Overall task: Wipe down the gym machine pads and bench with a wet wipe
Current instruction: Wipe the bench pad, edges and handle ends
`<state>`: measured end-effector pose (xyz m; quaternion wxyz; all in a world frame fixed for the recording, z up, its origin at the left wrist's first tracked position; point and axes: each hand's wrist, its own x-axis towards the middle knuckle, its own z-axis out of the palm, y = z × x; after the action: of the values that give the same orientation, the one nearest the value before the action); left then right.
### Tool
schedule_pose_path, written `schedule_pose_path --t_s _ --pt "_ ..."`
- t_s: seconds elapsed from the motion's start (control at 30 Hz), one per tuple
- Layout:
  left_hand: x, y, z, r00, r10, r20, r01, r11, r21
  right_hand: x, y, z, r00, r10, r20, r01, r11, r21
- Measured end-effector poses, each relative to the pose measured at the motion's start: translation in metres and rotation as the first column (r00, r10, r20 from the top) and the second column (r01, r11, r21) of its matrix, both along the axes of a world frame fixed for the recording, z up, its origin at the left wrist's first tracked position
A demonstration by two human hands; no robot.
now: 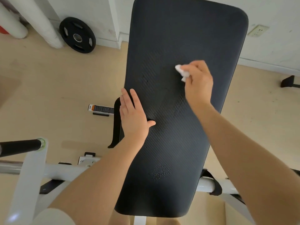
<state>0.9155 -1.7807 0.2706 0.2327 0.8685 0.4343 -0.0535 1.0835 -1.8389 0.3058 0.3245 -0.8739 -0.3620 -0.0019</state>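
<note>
Step in hand: wiping the bench (186, 38), a long black pad seen from above. I judge the wiping to be partway through the pad's middle.

Wipe: a small crumpled white wipe (182, 72) sits on the pad a little above its centre, toward the right half, pressed against the surface.

Right hand: the right hand (198, 80) pinches the wipe between thumb and curled fingers. Its forearm reaches in from the lower right, crossing the pad's right edge, with the wrist bent so the fingers point left and down onto the pad.

Left hand: the left hand (132, 114) lies flat on the pad's left edge, fingers straight and together, thumb spread onto the surface. It grasps nothing; it appears to steady the pad. Its forearm comes up from the lower middle.

Pad surface: ribbed texture, with patches of tiny droplets near the left thumb, below the right wrist, and toward the near end, which suggests damp areas.

Next move: likely sweeping the wipe across parts of the pad that look dry, such as the far end, keeping steady pressure. Other machine pads are not clearly in view.

Surroundings: a black weight plate (77, 35) leans against the wall at upper left; a white frame (53, 172) runs under the pad.
</note>
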Motion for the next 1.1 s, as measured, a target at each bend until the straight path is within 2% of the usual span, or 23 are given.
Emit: schedule_pose_path --t_s 0.07,0.1,0.2,0.33,0.4,0.47,0.53,0.57,0.6,0.63,0.67,0.77,0.83,0.9,0.97,1.03,1.07,1.1 --pt "0.001 0.000 0.001 1.000 0.007 -0.002 -0.007 1.000 -0.008 0.004 0.011 -0.005 0.998 -0.047 0.051 0.050 0.996 -0.071" --pt "0.001 0.000 0.002 1.000 0.006 -0.002 -0.006 1.000 -0.012 -0.006 0.012 -0.008 0.999 -0.021 0.030 0.024 0.995 -0.095" --pt "-0.002 0.003 0.002 1.000 -0.005 0.006 0.005 1.000 -0.031 -0.054 -0.002 -0.031 0.967 0.228 0.118 -0.203 0.960 -0.191" --pt "-0.014 0.018 0.008 0.993 -0.119 -0.008 0.118 0.990 -0.072 -0.098 -0.032 -0.046 0.878 0.476 -0.052 -0.473 0.845 -0.248" --pt "-0.022 0.031 0.015 0.980 -0.198 -0.024 0.193 0.972 -0.133 -0.096 -0.028 -0.036 0.849 0.520 -0.093 -0.518 0.786 -0.338" --pt "-0.029 0.046 0.023 0.974 -0.228 0.003 0.222 0.946 -0.236 -0.076 -0.010 -0.019 0.917 0.398 -0.020 -0.381 0.859 -0.342" --pt "-0.035 0.056 0.027 0.973 -0.226 0.050 0.231 0.930 -0.287 -0.047 0.013 0.003 0.987 0.158 0.025 -0.154 0.980 -0.123" --pt "-0.036 0.058 0.029 0.971 -0.226 0.073 0.237 0.924 -0.300 -0.032 0.024 0.010 0.999 0.033 -0.023 -0.033 0.999 -0.002" --pt "-0.037 0.058 0.029 0.972 -0.214 0.095 0.234 0.919 -0.318 -0.019 0.032 0.012 0.997 -0.049 -0.068 0.052 0.997 0.051" --pt "-0.038 0.057 0.028 0.975 -0.191 0.110 0.218 0.913 -0.345 -0.013 0.040 0.012 0.991 -0.091 -0.094 0.094 0.995 0.034" --pt "-0.038 0.056 0.025 0.979 -0.158 0.132 0.197 0.907 -0.372 -0.015 0.045 0.008 0.996 -0.082 -0.033 0.081 0.996 -0.027" --pt "-0.037 0.056 0.021 0.969 -0.006 0.248 0.129 0.864 -0.486 -0.048 0.053 -0.008 0.981 0.161 0.107 -0.154 0.985 -0.073" --pt "-0.036 0.057 0.022 0.919 0.226 0.324 0.042 0.760 -0.648 -0.079 0.046 -0.026 0.907 0.382 0.176 -0.349 0.918 -0.190" --pt "-0.036 0.060 0.029 0.838 0.455 0.300 -0.033 0.592 -0.805 -0.102 0.034 -0.043 0.867 0.480 0.133 -0.442 0.864 -0.242" --pt "-0.035 0.065 0.034 0.800 0.534 0.272 -0.018 0.475 -0.880 -0.117 0.021 -0.053 0.833 0.546 0.090 -0.507 0.819 -0.269" --pt "-0.040 0.067 0.034 0.774 0.568 0.281 0.004 0.439 -0.898 -0.118 0.020 -0.050 0.756 0.646 0.102 -0.590 0.741 -0.321" --pt "-0.042 0.068 0.033 0.758 0.591 0.275 0.003 0.418 -0.908 -0.114 0.027 -0.038 0.753 0.652 0.091 -0.589 0.729 -0.350" --pt "-0.042 0.069 0.033 0.746 0.612 0.264 -0.003 0.399 -0.917 -0.107 0.037 -0.025 0.795 0.604 0.065 -0.549 0.760 -0.349"
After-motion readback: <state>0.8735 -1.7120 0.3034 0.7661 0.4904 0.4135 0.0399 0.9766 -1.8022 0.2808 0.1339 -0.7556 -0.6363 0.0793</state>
